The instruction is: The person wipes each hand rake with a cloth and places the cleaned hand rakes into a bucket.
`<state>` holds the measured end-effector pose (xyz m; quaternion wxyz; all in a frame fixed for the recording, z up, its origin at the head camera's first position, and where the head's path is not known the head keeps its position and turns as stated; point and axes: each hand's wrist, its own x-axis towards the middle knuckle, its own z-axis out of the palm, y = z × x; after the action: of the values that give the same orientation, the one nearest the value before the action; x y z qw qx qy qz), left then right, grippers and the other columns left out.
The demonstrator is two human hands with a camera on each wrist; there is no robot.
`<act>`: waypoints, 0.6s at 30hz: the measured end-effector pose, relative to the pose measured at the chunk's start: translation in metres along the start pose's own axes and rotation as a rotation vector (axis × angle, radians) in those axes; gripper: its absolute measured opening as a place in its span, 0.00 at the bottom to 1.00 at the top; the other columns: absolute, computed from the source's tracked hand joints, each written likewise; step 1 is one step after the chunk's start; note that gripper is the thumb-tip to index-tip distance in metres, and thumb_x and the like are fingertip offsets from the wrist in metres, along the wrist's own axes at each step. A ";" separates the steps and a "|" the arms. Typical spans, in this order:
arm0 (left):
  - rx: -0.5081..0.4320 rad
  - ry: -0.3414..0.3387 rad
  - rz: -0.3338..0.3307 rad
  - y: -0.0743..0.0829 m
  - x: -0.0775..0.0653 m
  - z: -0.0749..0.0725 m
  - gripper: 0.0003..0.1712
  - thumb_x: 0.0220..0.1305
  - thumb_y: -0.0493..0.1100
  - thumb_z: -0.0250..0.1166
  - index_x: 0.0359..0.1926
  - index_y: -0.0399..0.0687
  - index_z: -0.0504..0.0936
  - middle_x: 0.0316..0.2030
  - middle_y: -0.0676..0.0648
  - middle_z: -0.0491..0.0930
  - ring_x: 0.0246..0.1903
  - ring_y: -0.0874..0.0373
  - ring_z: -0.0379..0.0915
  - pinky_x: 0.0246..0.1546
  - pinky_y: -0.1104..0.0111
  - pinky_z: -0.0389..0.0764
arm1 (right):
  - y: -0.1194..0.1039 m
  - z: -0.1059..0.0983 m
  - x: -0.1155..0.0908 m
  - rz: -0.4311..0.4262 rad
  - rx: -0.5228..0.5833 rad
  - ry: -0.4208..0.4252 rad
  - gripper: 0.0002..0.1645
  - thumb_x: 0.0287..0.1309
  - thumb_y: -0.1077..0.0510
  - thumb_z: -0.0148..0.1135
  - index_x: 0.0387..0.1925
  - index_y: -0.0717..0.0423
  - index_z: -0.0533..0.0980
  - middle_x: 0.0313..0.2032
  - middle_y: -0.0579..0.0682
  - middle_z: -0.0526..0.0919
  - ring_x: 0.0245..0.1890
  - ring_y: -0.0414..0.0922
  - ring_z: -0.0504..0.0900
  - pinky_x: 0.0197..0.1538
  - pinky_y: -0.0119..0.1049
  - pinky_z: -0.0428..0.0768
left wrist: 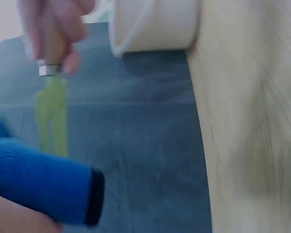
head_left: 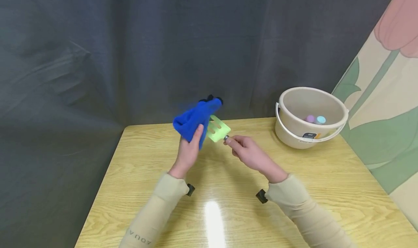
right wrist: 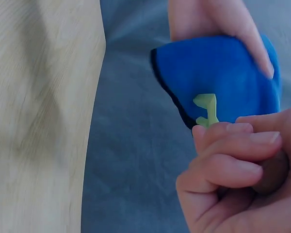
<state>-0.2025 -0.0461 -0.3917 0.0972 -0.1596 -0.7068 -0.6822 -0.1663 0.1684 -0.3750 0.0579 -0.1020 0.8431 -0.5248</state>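
Observation:
A light green slotted spatula [head_left: 219,130] is held up over the table, its metal collar and brown handle [right wrist: 275,172] running into my right hand [head_left: 249,153]. The fingers of that hand curl around the handle. My left hand [head_left: 188,153] grips a folded blue cloth [head_left: 192,121] with dark edging, its thumb lying along the cloth. In the head view the cloth covers the far side of the spatula's slotted head. The right wrist view shows the head edge-on against the blue cloth [right wrist: 208,73]; whether the two touch there I cannot tell.
A beige bucket [head_left: 294,131] with a white handle stands at the table's back right, with a purple item [head_left: 310,118] and a light blue-topped item [head_left: 320,120] inside. Dark curtain [head_left: 196,41] hangs behind the wooden table [head_left: 143,157]. A flower-patterned wall [head_left: 385,113] borders the right.

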 end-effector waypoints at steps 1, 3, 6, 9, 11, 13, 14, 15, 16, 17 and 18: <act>0.056 -0.037 0.033 -0.001 0.000 0.001 0.31 0.76 0.50 0.61 0.71 0.38 0.67 0.65 0.41 0.72 0.65 0.49 0.67 0.66 0.54 0.67 | -0.001 0.001 -0.001 -0.010 -0.007 -0.003 0.23 0.79 0.48 0.50 0.50 0.64 0.79 0.19 0.46 0.65 0.17 0.42 0.60 0.22 0.36 0.63; 0.188 -0.097 0.126 -0.005 0.000 0.002 0.29 0.72 0.46 0.65 0.69 0.42 0.71 0.66 0.43 0.73 0.68 0.50 0.64 0.68 0.54 0.64 | -0.002 0.003 -0.002 -0.023 -0.028 -0.003 0.22 0.79 0.48 0.50 0.47 0.63 0.79 0.18 0.46 0.65 0.17 0.42 0.61 0.23 0.36 0.63; 0.361 -0.136 0.272 -0.010 0.002 0.000 0.29 0.71 0.45 0.67 0.70 0.46 0.73 0.70 0.48 0.70 0.74 0.51 0.53 0.72 0.53 0.56 | -0.004 0.006 -0.002 -0.041 -0.061 0.001 0.21 0.78 0.48 0.50 0.45 0.61 0.78 0.18 0.46 0.66 0.16 0.42 0.62 0.24 0.37 0.64; 0.434 -0.134 0.360 -0.014 0.003 -0.002 0.29 0.72 0.45 0.65 0.70 0.45 0.74 0.69 0.47 0.71 0.75 0.48 0.51 0.73 0.52 0.53 | -0.006 0.009 -0.002 -0.049 -0.086 0.017 0.19 0.78 0.48 0.51 0.41 0.59 0.78 0.18 0.45 0.66 0.15 0.42 0.63 0.23 0.37 0.64; 0.460 -0.116 0.400 -0.015 0.003 -0.001 0.28 0.72 0.45 0.65 0.69 0.43 0.74 0.68 0.46 0.73 0.74 0.47 0.54 0.73 0.52 0.53 | -0.008 0.011 -0.003 -0.061 -0.098 0.026 0.18 0.78 0.49 0.51 0.40 0.59 0.77 0.18 0.45 0.67 0.15 0.42 0.63 0.23 0.37 0.64; 0.483 -0.112 0.438 -0.016 0.003 0.001 0.27 0.74 0.46 0.63 0.69 0.41 0.74 0.66 0.44 0.74 0.73 0.45 0.56 0.73 0.52 0.53 | -0.009 0.012 -0.003 -0.071 -0.108 0.036 0.18 0.78 0.49 0.51 0.40 0.60 0.77 0.18 0.45 0.67 0.16 0.43 0.64 0.23 0.38 0.64; 0.491 -0.117 0.453 -0.016 0.002 0.002 0.27 0.75 0.47 0.62 0.69 0.40 0.74 0.66 0.43 0.75 0.73 0.44 0.57 0.73 0.51 0.53 | -0.009 0.013 -0.002 -0.075 -0.116 0.042 0.19 0.78 0.48 0.51 0.42 0.61 0.78 0.19 0.46 0.67 0.18 0.43 0.66 0.25 0.38 0.66; 0.497 -0.123 0.463 -0.017 0.001 0.004 0.28 0.76 0.49 0.60 0.69 0.40 0.74 0.66 0.43 0.75 0.72 0.44 0.58 0.73 0.51 0.53 | -0.008 0.013 -0.002 -0.076 -0.126 0.050 0.20 0.77 0.48 0.52 0.45 0.62 0.79 0.20 0.46 0.68 0.20 0.44 0.68 0.27 0.38 0.68; 0.499 -0.131 0.469 -0.017 -0.001 0.006 0.29 0.77 0.51 0.58 0.70 0.40 0.73 0.66 0.42 0.75 0.72 0.44 0.58 0.73 0.50 0.53 | -0.008 0.013 -0.002 -0.076 -0.135 0.053 0.22 0.77 0.48 0.52 0.49 0.63 0.79 0.21 0.46 0.68 0.22 0.44 0.69 0.29 0.39 0.70; 0.499 -0.139 0.475 -0.017 -0.002 0.008 0.30 0.78 0.53 0.56 0.70 0.40 0.73 0.66 0.42 0.74 0.72 0.44 0.58 0.73 0.49 0.53 | -0.007 0.014 -0.002 -0.070 -0.138 0.055 0.24 0.77 0.47 0.52 0.53 0.64 0.78 0.22 0.47 0.67 0.23 0.45 0.70 0.31 0.40 0.71; 0.500 -0.147 0.476 -0.017 -0.004 0.009 0.31 0.78 0.55 0.54 0.71 0.40 0.72 0.66 0.42 0.74 0.72 0.44 0.58 0.72 0.50 0.54 | -0.007 0.014 -0.002 -0.064 -0.142 0.059 0.25 0.77 0.47 0.52 0.55 0.65 0.78 0.22 0.47 0.67 0.24 0.46 0.71 0.33 0.41 0.72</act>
<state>-0.2043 -0.0377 -0.4091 0.2386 -0.3399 -0.8001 -0.4328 -0.1611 0.1535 -0.3752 0.0088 -0.1172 0.8760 -0.4678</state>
